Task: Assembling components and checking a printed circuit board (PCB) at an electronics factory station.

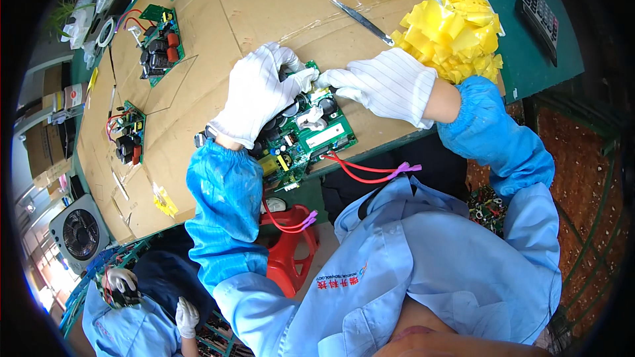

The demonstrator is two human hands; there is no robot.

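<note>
A green circuit board point(338, 121) lies at the near edge of the cardboard-covered table, crowded with dark cylinders, a white blob and a pale strip. Red wires point(362, 176) with purple ends trail from it over the edge. My left hand point(260, 92), in a white striped glove, lies across the board's left part, fingers closed at its far end. Coming from the right, my gloved right hand point(387, 84) has thumb and finger pinched beside the left fingertips. A bit of yellow shows just below the fingertips; what the right pinch holds is hidden.
Yellow film pieces point(456, 30) are heaped at the right, near tweezers point(362, 20) and a calculator point(539, 16). More circuit boards point(161, 46) stand along the left. A red stool point(291, 258) is below the table; a co-worker point(135, 317) sits lower left by a fan point(81, 234).
</note>
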